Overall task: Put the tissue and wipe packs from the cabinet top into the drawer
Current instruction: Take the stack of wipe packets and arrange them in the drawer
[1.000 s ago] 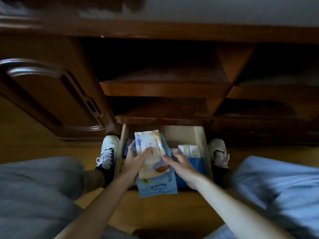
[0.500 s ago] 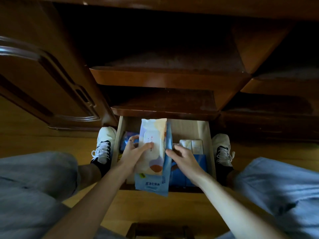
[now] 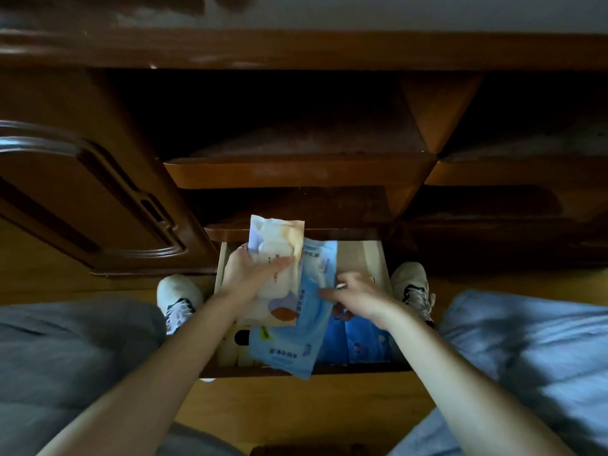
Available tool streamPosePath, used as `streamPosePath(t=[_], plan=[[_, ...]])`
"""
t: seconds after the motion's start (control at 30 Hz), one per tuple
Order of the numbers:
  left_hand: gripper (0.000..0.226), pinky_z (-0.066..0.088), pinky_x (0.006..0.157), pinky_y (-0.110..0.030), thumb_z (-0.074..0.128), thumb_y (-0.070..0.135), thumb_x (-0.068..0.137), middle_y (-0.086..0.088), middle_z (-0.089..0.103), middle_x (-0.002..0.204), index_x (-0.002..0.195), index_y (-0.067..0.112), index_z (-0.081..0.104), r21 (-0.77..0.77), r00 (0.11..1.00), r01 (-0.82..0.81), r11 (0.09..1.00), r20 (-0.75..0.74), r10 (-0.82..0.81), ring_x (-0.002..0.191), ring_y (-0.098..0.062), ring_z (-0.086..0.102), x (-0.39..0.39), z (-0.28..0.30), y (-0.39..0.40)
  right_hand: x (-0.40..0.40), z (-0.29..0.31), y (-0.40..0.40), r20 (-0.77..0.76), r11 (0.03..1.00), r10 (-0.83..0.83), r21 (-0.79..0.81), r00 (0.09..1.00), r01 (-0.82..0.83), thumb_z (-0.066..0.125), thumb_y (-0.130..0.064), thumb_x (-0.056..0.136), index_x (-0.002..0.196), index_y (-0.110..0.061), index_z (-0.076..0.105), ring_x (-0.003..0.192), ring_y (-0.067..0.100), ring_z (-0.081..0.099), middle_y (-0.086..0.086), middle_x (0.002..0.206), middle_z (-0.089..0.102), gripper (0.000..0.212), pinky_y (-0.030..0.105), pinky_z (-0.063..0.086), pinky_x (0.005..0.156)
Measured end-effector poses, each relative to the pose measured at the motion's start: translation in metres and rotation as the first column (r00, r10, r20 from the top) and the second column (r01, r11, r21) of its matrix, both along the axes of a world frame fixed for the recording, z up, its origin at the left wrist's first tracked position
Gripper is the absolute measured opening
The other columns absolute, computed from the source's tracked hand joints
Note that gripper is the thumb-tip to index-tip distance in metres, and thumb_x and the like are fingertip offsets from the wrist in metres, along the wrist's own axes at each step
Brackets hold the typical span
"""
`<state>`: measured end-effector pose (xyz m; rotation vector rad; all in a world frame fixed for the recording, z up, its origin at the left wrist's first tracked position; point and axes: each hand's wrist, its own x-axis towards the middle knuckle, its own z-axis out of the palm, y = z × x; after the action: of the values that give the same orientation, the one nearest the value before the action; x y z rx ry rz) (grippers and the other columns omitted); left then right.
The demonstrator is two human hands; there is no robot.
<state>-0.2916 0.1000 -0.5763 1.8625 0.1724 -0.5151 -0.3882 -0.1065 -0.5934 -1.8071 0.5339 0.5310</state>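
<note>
The left hand (image 3: 250, 274) is gripping two wipe packs (image 3: 296, 297) over the drawer (image 3: 378, 258); the right hand (image 3: 358, 297) is hovering, fingers loosely curled; the blue one may be slipping.

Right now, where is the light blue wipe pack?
Head view, centre: the light blue wipe pack is over the open drawer, under the white-and-orange pack in the left hand, beside the right hand.

The top wipe pack (image 3: 279, 274) is showing white and cream with an orange-brown spot. The pack under it (image 3: 296, 337) is looking light blue with a small yellow mark. Darker blue packs (image 3: 358, 343) are lying in the pale wood drawer (image 3: 375, 258). The cabinet (image 3: 98, 192) is glowing dark reddish brown. The shoes (image 3: 411, 284) are showing white with black.
</note>
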Motion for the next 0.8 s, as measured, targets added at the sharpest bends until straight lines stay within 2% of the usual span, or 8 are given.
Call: streamPosePath(t=[0.07,0.13,0.23,0.33,0.5,0.67,0.8], plan=[[0.042,0.062,0.057,-0.037,0.091,0.039,0.068,-0.003,0.076,0.078,0.093,0.012,0.07,0.131,0.998,-0.047,0.99,0.056,0.039,0.071,-0.023,0.075,0.01,0.005,0.005,-0.013,-0.013,-0.001,-0.062,0.993,-0.083,0.074,0.995,0.088,0.07,-0.029,0.096,0.104,-0.018,0.072,0.055,0.013,0.069,0.001,0.079,0.079,0.013,0.022,0.05,0.046],[0.043,0.062,0.062,-0.039,0.089,0.041,0.068,-0.002,0.075,0.083,0.096,0.015,0.069,0.187,0.993,-0.104,0.977,0.081,0.091,0.073,-0.021,0.074,0.021,0.008,0.017,-0.02,-0.028,-0.001,-0.161,0.944,-0.258,0.167,0.953,0.284,0.066,-0.022,0.099,0.107,-0.011,0.071,0.054,0.014,0.068,0.005,0.074,0.078,0.014,0.024,0.05,0.046],[0.033,0.054,0.047,-0.026,0.088,0.036,0.073,-0.003,0.077,0.074,0.091,0.013,0.072,0.101,0.989,-0.138,0.985,0.073,0.132,0.065,-0.018,0.075,0.025,0.008,0.041,-0.014,-0.046,0.0,-0.274,0.775,-0.489,0.299,0.828,0.557,0.057,-0.016,0.105,0.11,-0.009,0.068,0.061,0.016,0.072,0.009,0.078,0.077,0.015,0.026,0.058,0.051],[0.026,0.051,0.042,-0.021,0.087,0.027,0.078,-0.004,0.077,0.073,0.089,0.01,0.071,-0.019,0.977,-0.212,0.977,-0.002,0.212,0.056,-0.011,0.072,0.014,0.004,0.052,0.01,-0.056,0.002,-0.351,0.611,-0.621,0.344,0.701,0.713,0.056,-0.021,0.106,0.106,-0.007,0.063,0.065,0.018,0.07,0.013,0.084,0.072,0.016,0.026,0.06,0.049],[0.03,0.055,0.048,-0.023,0.083,0.027,0.081,-0.007,0.076,0.08,0.097,0.006,0.07,-0.028,0.983,-0.176,0.984,-0.067,0.174,0.064,-0.013,0.074,0.004,-0.005,0.058,0.06,-0.069,-0.001,-0.388,0.42,-0.723,0.41,0.571,0.81,0.055,-0.018,0.106,0.102,-0.008,0.057,0.07,0.02,0.069,0.012,0.088,0.068,0.011,0.027,0.06,0.046],[0.028,0.055,0.048,-0.021,0.083,0.031,0.081,0.003,0.077,0.075,0.098,0.018,0.064,-0.029,0.975,-0.224,0.974,-0.022,0.223,0.065,-0.008,0.074,0.008,-0.01,0.074,0.09,-0.09,-0.01,-0.45,0.328,-0.724,0.442,0.523,0.835,0.047,-0.015,0.109,0.096,-0.004,0.054,0.048,0.017,0.07,0.016,0.085,0.066,0.019,0.03,0.06,0.054],[0.038,0.059,0.059,-0.031,0.084,0.031,0.08,-0.006,0.076,0.092,0.108,0.016,0.065,-0.035,0.935,-0.349,0.936,-0.083,0.346,0.076,-0.018,0.076,0.013,-0.017,0.087,0.097,-0.111,-0.019,-0.408,0.4,-0.735,0.384,0.542,0.832,0.048,-0.002,0.105,0.1,-0.007,0.058,0.08,0.022,0.068,0.017,0.095,0.065,0.012,0.032,0.064,0.057]])
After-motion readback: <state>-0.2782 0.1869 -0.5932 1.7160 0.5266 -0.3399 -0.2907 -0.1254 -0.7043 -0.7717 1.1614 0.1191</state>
